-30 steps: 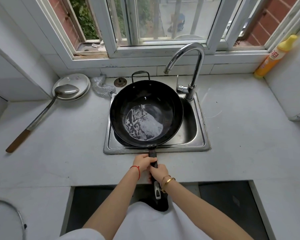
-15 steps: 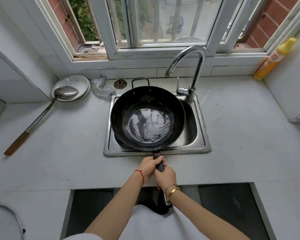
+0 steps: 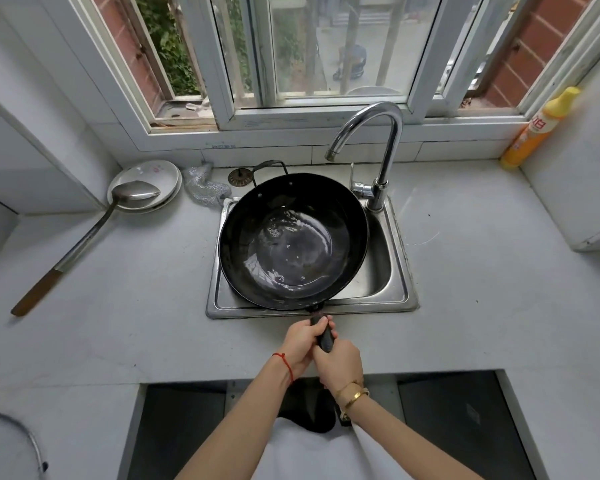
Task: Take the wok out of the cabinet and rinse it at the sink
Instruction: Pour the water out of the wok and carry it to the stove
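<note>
Wok [image 3: 293, 242]: sitting over the sink [image 3: 394, 271], a shallow pool of water lying in its bowl.
Hands: left hand [image 3: 300, 341] and right hand [image 3: 340, 367] both wrapping the handle [image 3: 324, 336], likely sharing the load.
Faucet [image 3: 383, 147]: spout standing above the far rim, no stream showing.
Edges: wok nearly spanning the basin; open counter [image 3: 482, 289] lying right, ladle [image 3: 84, 237] well left.

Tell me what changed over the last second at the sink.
The water in the wok swirled from the left side round to pool across the bottom, as both hands rocked the handle. The left hand and right hand kept their grip. The faucet stayed off; ladle, plates and yellow bottle did not move.
</note>
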Demonstrator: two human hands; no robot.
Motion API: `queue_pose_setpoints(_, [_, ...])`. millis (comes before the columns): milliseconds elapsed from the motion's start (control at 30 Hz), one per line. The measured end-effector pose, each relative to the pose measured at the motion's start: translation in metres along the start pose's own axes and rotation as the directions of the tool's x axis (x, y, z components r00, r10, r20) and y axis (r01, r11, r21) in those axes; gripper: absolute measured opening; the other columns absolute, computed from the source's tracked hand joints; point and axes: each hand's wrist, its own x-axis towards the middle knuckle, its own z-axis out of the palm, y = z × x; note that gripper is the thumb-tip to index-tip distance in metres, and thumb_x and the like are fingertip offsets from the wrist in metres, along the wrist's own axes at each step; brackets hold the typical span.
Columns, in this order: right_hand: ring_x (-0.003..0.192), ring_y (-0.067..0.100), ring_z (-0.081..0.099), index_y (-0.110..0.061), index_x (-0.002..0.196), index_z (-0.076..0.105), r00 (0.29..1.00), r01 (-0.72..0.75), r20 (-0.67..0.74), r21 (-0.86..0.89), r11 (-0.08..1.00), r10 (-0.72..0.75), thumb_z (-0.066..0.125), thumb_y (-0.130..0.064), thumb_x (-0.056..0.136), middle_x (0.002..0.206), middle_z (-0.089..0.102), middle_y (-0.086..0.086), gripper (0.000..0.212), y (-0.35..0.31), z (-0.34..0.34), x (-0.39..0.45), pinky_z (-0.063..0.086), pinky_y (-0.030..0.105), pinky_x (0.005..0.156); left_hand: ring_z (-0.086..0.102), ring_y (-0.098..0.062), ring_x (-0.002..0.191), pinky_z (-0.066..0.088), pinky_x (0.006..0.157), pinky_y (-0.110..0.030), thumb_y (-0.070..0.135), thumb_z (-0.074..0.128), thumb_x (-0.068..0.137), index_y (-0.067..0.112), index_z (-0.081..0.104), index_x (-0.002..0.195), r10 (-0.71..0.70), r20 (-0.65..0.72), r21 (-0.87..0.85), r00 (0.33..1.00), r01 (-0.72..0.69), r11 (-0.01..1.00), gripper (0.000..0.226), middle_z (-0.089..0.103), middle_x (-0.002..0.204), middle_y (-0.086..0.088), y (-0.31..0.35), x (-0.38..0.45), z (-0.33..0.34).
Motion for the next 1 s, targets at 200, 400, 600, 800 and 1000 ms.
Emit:
queue_pose_setpoints(200, [0.052,0.022,0.061,-0.024,0.058,0.054,0.997,0.072,-0.002,-0.013,0.997,-0.072,0.059,-0.028,0.084,0.051,0.055,-0.003,0.027,0.001,-0.01,0.005,0.051,0.031,0.047,0.062,-0.018,0.072,0.057,0.066,-0.024,0.002,0.05,0.098,-0.002,0.059,0.105,0.04,0.011,0.007,0.999,-0.04,0.999,0.012,0.061,0.084,-0.008,0.006,-0.003,0.008])
queue_pose_setpoints(400, [0.043,0.021,0.056,-0.018,0.062,0.058,0.996,0.024,0.085,0.153,0.988,-0.037,0.061,-0.023,0.085,0.05,0.056,0.003,0.024,-0.006,-0.013,0.003,0.05,0.03,0.042,0.063,-0.02,0.071,0.057,0.073,-0.029,0.002,0.058,0.093,-0.001,0.063,0.091,0.106,-0.035,0.092,0.994,-0.103,0.99,0.006,0.064,0.077,-0.009,0.012,-0.009,0.01])
queue_pose_setpoints(600, [0.028,0.018,0.044,-0.008,0.062,0.051,0.977,-0.089,0.214,0.322,0.943,0.019,0.058,-0.011,0.083,0.041,0.046,0.005,0.022,-0.022,-0.017,-0.006,0.037,0.023,0.033,0.06,-0.019,0.066,0.054,0.064,-0.029,0.002,0.055,0.094,-0.004,0.058,0.105,0.054,-0.034,-0.096,0.998,-0.057,0.994,0.012,0.059,0.077,-0.009,0.019,-0.019,0.008])
queue_pose_setpoints(800, [0.03,0.015,0.036,-0.01,0.066,0.045,0.926,-0.242,0.371,0.43,0.87,0.075,0.054,-0.011,0.086,0.036,0.036,-0.001,0.022,-0.028,-0.014,-0.011,0.033,0.02,0.035,0.058,-0.019,0.065,0.048,0.068,-0.033,0.008,0.062,0.091,0.002,0.06,0.095,0.082,-0.073,-0.019,0.994,-0.084,0.996,0.007,0.058,0.074,-0.007,0.017,-0.025,0.001])
queue_pose_setpoints(1000, [0.028,0.01,0.025,-0.019,0.063,0.031,0.856,-0.396,0.504,0.505,0.767,0.11,0.045,-0.015,0.093,0.038,0.025,-0.003,0.033,-0.041,-0.006,-0.009,0.026,0.013,0.035,0.055,-0.021,0.059,0.045,0.055,-0.027,0.02,0.067,0.088,0.007,0.057,0.076,0.204,-0.205,0.224,0.957,-0.157,0.962,0.021,0.062,0.072,-0.015,0.02,-0.03,-0.001])
